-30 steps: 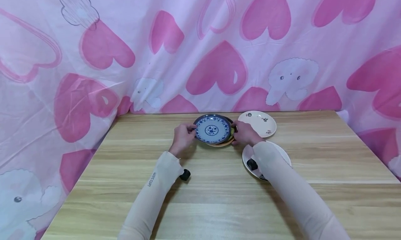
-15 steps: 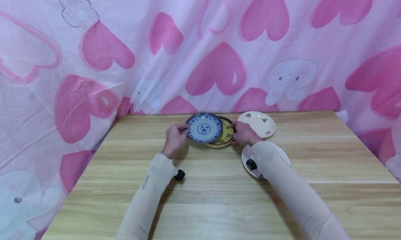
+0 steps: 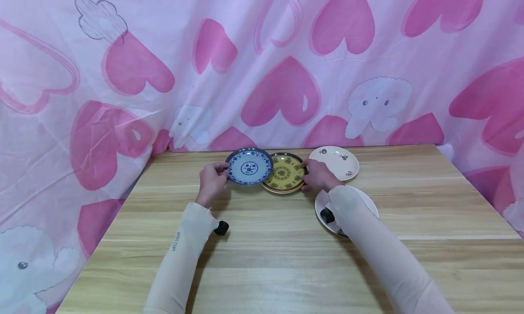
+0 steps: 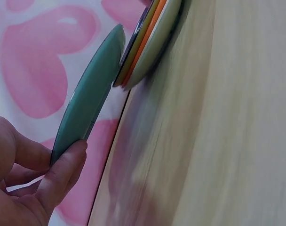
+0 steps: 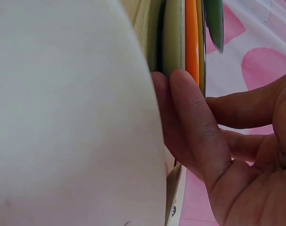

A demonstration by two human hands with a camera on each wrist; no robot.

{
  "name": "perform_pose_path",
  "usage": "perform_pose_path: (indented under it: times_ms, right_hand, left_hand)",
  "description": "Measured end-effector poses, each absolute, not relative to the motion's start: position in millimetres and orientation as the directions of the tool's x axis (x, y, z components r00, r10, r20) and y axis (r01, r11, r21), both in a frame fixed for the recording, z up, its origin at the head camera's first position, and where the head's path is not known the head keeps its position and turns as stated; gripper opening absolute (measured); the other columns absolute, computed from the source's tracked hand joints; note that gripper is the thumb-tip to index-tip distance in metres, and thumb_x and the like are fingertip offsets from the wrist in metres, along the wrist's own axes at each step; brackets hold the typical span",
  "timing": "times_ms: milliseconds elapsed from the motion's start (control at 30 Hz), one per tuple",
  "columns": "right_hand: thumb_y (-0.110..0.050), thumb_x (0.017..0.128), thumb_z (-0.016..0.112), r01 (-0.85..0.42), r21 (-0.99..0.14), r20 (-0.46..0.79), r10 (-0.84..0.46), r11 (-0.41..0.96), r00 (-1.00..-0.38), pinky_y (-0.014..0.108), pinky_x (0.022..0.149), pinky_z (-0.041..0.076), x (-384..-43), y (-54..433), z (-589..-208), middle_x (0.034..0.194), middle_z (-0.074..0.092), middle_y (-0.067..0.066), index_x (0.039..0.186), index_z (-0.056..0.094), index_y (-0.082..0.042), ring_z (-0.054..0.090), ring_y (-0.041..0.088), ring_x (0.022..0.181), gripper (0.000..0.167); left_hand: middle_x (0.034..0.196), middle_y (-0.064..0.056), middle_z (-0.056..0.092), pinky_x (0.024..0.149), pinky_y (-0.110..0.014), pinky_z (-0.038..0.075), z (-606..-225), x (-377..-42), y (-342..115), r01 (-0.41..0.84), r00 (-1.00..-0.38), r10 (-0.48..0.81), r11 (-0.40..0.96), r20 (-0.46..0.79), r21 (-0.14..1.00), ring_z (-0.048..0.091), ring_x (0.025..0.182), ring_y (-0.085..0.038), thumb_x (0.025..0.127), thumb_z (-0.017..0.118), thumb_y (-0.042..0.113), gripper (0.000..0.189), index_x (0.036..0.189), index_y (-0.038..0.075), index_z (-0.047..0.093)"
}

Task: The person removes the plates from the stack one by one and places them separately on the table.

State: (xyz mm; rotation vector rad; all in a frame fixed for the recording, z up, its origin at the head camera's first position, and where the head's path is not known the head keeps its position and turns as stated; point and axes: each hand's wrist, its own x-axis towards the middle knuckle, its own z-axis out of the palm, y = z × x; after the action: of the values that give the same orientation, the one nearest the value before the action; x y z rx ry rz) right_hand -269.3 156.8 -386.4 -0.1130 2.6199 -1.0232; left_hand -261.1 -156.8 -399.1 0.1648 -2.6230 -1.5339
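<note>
My left hand (image 3: 213, 179) pinches the left rim of a blue-and-white patterned plate (image 3: 249, 167). In the left wrist view the plate's greenish underside (image 4: 89, 92) shows, raised off the table. Its right edge overlaps a yellow plate (image 3: 284, 173) with dark motifs and a dark rim. That yellow plate tops a stack, where an orange edge (image 5: 192, 42) and a pale plate (image 5: 174, 42) show beneath it. My right hand (image 3: 321, 175) grips the stack's right rim, thumb and fingers on opposite sides.
A white plate (image 3: 340, 164) with small dark prints lies at the back right. Nearer, another white plate (image 3: 366, 200) sits partly under my right forearm. The wooden table (image 3: 262, 259) ends at a pink heart-patterned curtain (image 3: 282, 91).
My left hand has drawn the blue-and-white plate leftward off the stack, uncovering most of the yellow plate. My right hand has stayed at the stack's rim.
</note>
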Motion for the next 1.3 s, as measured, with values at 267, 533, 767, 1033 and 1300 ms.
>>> perform_pose_path:
  times_ms: [267,533,767,1033,1300]
  right_hand:
    - [-0.002,0.096,0.057,0.022,-0.659,-0.264,-0.204,0.752,-0.943,0.021,0.064,0.058,-269,158,-386,0.138,0.051,0.033,0.146,0.042,0.002,0.07,0.011,0.069,0.053]
    - [-0.003,0.097,0.056,0.028,-0.664,-0.265,-0.201,0.748,-0.943,0.022,0.064,0.058,-269,160,-386,0.132,0.054,0.031,0.147,0.041,0.002,0.069,0.011,0.07,0.053]
    - [-0.005,0.098,0.056,0.056,-0.664,-0.284,-0.181,0.745,-0.942,0.023,0.063,0.058,-267,159,-386,0.125,0.057,0.028,0.148,0.042,-0.001,0.068,0.011,0.068,0.052]
    - [-0.004,0.098,0.055,0.065,-0.669,-0.286,-0.176,0.741,-0.942,0.025,0.065,0.06,-266,158,-389,0.116,0.059,0.025,0.148,0.041,0.0,0.07,0.013,0.069,0.052]
    - [-0.004,0.099,0.054,0.072,-0.674,-0.294,-0.177,0.735,-0.939,0.025,0.065,0.06,-267,158,-388,0.12,0.059,0.026,0.15,0.039,-0.001,0.071,0.014,0.07,0.053]
  left_hand:
    - [0.114,-0.021,0.067,0.072,-0.021,0.059,-402,-258,-175,-0.093,-0.982,-0.187,0.498,0.001,0.862,0.062,0.095,-0.021,0.095,0.056,-0.002,0.032,0.125,0.001,0.068]
    - [0.122,-0.019,0.066,0.071,-0.018,0.056,-404,-256,-188,-0.176,-0.971,-0.232,0.511,-0.062,0.841,0.062,0.1,-0.023,0.098,0.052,0.0,0.034,0.129,0.004,0.065]
    - [0.126,-0.019,0.064,0.073,-0.019,0.056,-406,-256,-193,-0.227,-0.959,-0.26,0.483,-0.109,0.846,0.06,0.103,-0.023,0.097,0.053,-0.001,0.035,0.129,0.004,0.065]
    - [0.124,-0.022,0.063,0.076,-0.022,0.06,-408,-256,-196,-0.236,-0.958,-0.258,0.472,-0.122,0.849,0.061,0.099,-0.022,0.097,0.052,-0.002,0.035,0.13,0.001,0.064]
    - [0.122,-0.02,0.063,0.077,-0.023,0.06,-409,-259,-197,-0.241,-0.96,-0.248,0.487,-0.131,0.84,0.062,0.1,-0.023,0.098,0.052,-0.001,0.034,0.129,0.002,0.064]
